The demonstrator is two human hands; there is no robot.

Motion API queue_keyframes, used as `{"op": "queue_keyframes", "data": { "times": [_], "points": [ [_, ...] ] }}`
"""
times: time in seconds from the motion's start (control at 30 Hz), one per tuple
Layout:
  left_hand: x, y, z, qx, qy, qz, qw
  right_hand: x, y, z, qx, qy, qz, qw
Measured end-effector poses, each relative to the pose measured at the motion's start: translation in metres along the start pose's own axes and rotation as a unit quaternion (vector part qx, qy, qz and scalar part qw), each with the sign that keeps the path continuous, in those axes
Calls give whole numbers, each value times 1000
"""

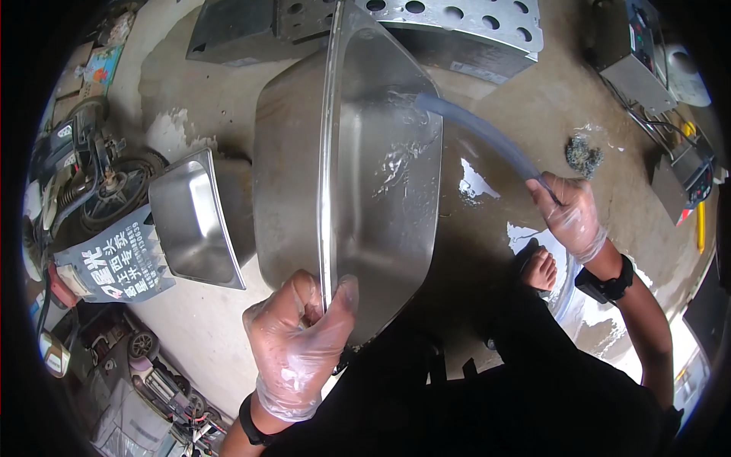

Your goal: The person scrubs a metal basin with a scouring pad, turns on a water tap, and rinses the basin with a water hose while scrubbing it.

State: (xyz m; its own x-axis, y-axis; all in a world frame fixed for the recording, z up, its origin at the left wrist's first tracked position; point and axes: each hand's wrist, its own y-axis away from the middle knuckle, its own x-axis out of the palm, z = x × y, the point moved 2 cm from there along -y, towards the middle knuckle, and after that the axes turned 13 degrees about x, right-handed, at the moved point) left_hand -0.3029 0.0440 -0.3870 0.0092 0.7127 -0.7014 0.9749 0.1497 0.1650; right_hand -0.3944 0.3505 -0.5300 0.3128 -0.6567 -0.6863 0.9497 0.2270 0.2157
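Observation:
My left hand (301, 335), in a clear plastic glove, is closed on the near rim of a large steel pan (381, 221). The pan stands tilted on its side, its rim edge towards me and its inside facing right. Gripped in my gloved right hand (567, 213) is a translucent bluish hose (487, 131). The hose's far end points at the pan's inner wall, where water runs down in streaks. Below the right hand the hose continues towards the floor, partly hidden by my arm and leg.
A smaller steel pan (198, 217) leans at the left beside a printed grey sack (114, 259) and a wheeled machine (110, 179). Perforated metal equipment (464, 30) stands at the back. A scouring pad (583, 156) lies on the wet floor, right of the hose. Metal units (640, 61) stand far right.

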Motion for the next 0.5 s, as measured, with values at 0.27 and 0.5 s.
{"op": "queue_keyframes", "data": {
  "times": [0.27,0.5],
  "points": [
    [0,1,3,4,-9,5,1000,3,1,1,-8,-4,22,1000],
    [1,2,4,9,1,3,1000,6,1,1,-14,7,22,1000]
  ]
}}
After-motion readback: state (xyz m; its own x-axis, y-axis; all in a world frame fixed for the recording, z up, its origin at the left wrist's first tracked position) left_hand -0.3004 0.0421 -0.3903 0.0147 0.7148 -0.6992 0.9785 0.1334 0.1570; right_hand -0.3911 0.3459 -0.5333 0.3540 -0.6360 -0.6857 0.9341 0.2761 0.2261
